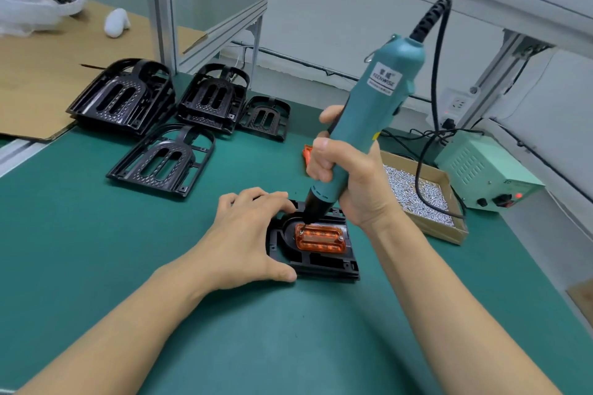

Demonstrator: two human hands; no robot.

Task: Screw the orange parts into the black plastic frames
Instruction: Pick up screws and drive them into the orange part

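An orange part (321, 239) sits in a black plastic frame (324, 263) on the green mat. My left hand (247, 240) lies on the frame's left side, fingers over its far edge and thumb at the near edge. My right hand (346, 176) grips a teal electric screwdriver (372, 119), held tilted with its black tip down on the orange part's left end. A screw shows at the part's right end. More orange parts (307, 154) peek out behind my right hand.
Several black frames (167, 157) lie and stack at the far left, partly on cardboard (38, 74). A cardboard tray of screws (417, 192) stands right of my hand, with a pale green power box (481, 170) beyond it. An aluminium post (162, 6) rises behind.
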